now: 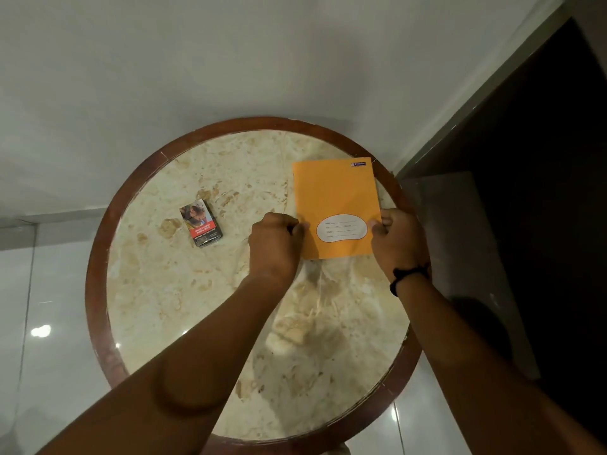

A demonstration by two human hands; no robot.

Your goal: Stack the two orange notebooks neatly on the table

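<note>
Round table [203, 323]: pale marbled top inside a dark reddish wooden rim, standing against a white wall, glossy floor tiles below. Both forearms reach in over the near edge of the table and meet at one spot on its far right side. Orange notebook [335, 195]: lies flat on the tabletop, cover up, white label patch on the near half of the cover and a small blue logo at the far right corner; the far right corner sits at or over the wooden rim. Only one orange cover is visible; whether a second notebook lies squarely under it cannot be told from this view. Left hand [276, 244]: fingers curled in, thumb and fingertips pinched on the left edge of the notebook, level with the label; knuckles up, heel of the hand over bare tabletop. Right hand [399, 244]: same posture mirrored, fingers closed on the right edge of the notebook at about the same height, so the notebook is held between the two hands, the label patch directly between the two pinch points. How much of each finger goes under the cover is hidden. Black band [409, 277] on the right wrist, just behind the grip. Small printed pack [201, 222]: red and dark, lying flat on the tabletop well to the left of the left hand, apart from the notebook, touched by neither hand.
</note>
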